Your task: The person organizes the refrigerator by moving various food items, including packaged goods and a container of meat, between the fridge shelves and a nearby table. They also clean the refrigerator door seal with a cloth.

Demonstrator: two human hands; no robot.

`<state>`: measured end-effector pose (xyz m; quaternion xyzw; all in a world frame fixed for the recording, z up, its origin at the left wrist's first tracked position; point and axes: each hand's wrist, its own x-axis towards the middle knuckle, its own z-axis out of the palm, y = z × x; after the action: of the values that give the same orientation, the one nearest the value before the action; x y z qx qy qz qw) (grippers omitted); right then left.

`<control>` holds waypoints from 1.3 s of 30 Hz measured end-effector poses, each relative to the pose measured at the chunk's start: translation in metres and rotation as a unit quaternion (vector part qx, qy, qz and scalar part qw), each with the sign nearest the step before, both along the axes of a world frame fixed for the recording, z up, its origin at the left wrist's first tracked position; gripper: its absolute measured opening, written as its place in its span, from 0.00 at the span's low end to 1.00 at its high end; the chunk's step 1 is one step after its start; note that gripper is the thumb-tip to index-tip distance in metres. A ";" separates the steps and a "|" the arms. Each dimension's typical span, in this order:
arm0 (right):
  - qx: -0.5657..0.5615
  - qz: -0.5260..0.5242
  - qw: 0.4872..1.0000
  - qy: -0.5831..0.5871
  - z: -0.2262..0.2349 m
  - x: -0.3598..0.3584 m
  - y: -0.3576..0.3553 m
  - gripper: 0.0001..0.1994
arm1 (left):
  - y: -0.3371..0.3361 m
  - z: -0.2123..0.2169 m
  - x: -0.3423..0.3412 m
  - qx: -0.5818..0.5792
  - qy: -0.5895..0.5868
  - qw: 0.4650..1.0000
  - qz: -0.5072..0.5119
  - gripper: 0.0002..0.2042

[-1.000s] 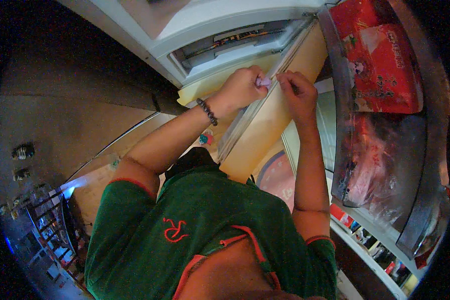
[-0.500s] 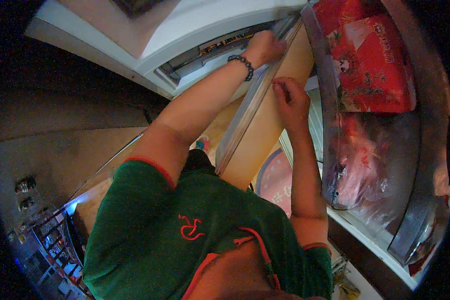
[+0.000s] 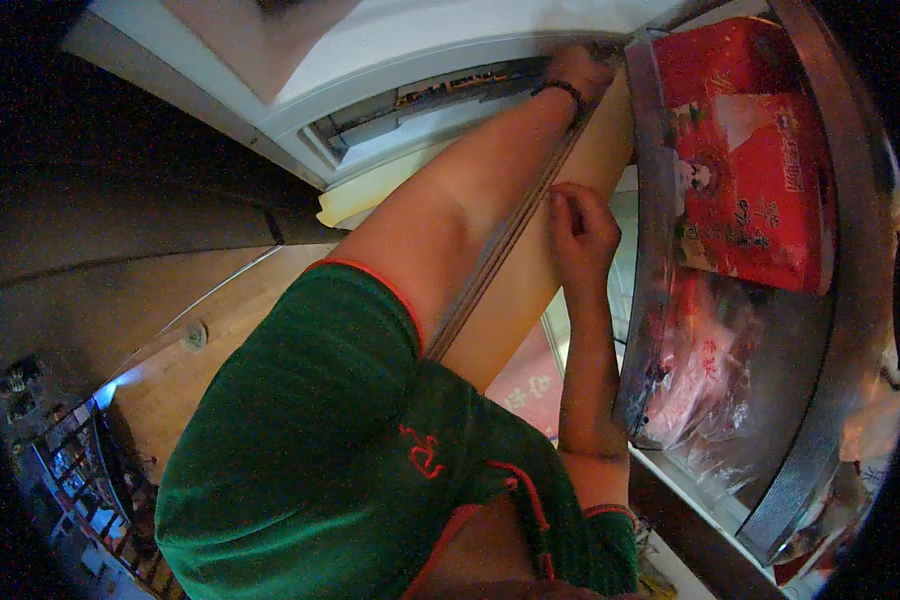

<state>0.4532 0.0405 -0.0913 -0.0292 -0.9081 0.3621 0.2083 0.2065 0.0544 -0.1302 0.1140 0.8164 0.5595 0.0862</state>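
Note:
My left hand (image 3: 582,68), with a dark beaded bracelet (image 3: 560,88) on its wrist, reaches to the far end of a ribbed grey-brown strip (image 3: 500,240). Its fingers are dim and blurred, so their grip cannot be made out. The strip runs along the left edge of a long pale yellow panel (image 3: 520,285). Over the panel's right side is my right hand (image 3: 585,228), its fingers curled in and the thumb side close to the panel. Whatever those fingers may hold is hidden. My left forearm lies along the strip.
Right of the panel, a clear-walled bin (image 3: 652,260) holds a red package (image 3: 755,180) and crumpled clear plastic (image 3: 705,370). A white frame (image 3: 370,165) curves at the far left. Below are a wooden floor (image 3: 185,375) and a pink printed surface (image 3: 525,385).
My left hand has slid farther along the strip, away from me, and my shoulder has leaned in. My right hand keeps nearly the same place with curled fingers. The whole view has shifted slightly.

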 end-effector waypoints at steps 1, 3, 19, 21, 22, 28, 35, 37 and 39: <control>0.001 0.004 1.000 0.001 -0.003 0.001 0.002 0.04 | 0.004 -0.003 -0.002 -0.001 0.000 1.000 0.012 0.21; -0.005 0.010 1.000 -0.001 -0.005 0.000 0.002 0.04 | 0.008 -0.015 -0.005 -0.007 -0.001 0.999 0.037 0.22; -0.044 0.023 0.999 -0.008 -0.008 -0.002 0.008 0.04 | -0.143 -0.014 0.148 -0.011 -0.085 0.978 -0.192 0.17; -0.038 0.026 0.999 -0.003 -0.011 -0.001 0.009 0.04 | -0.165 -0.011 0.181 0.026 -0.135 0.975 -0.173 0.16; -0.032 0.030 0.999 0.006 -0.013 -0.002 0.010 0.04 | -0.176 -0.001 0.197 0.010 -0.166 0.972 -0.166 0.16; -0.048 0.026 0.999 0.002 -0.006 0.002 0.007 0.04 | -0.230 -0.030 0.244 0.098 -0.084 0.957 -0.259 0.15; -0.021 0.035 0.999 0.029 -0.013 -0.002 0.010 0.03 | -0.242 0.021 0.202 0.578 -0.359 0.718 -0.149 0.09; -0.038 0.038 0.998 0.032 -0.015 -0.003 0.011 0.03 | -0.240 0.020 0.198 0.635 -0.384 0.651 -0.160 0.12; -0.054 0.036 0.998 0.025 -0.013 -0.001 0.008 0.03 | -0.240 0.018 0.198 0.679 -0.402 0.593 -0.160 0.15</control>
<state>0.4520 0.0488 -0.1043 0.0011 -0.8821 0.4189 0.2155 0.4040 -0.1852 -0.1119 0.0317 0.0516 0.9182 0.3915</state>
